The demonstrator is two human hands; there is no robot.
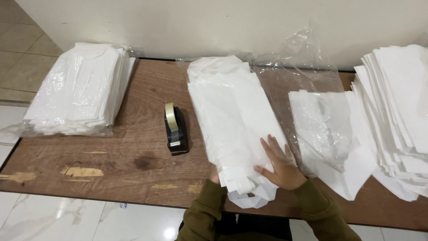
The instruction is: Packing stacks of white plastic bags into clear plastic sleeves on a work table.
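Observation:
A stack of white folded sheets (232, 111) lies partly inside a clear plastic bag (298, 58) in the middle of the wooden table (111, 156). My right hand (278, 163) rests flat on the near end of this stack, fingers spread. My left hand (215, 176) is mostly hidden under the stack's near left edge; only a bit of it shows above the olive sleeve. Whether it grips the stack I cannot tell.
A black tape dispenser (174, 129) with pale tape sits left of the stack. A bagged pile of white sheets (80, 89) lies at far left. Loose white sheets (330, 134) and a tall fanned pile (397, 111) fill the right side. A wall runs behind.

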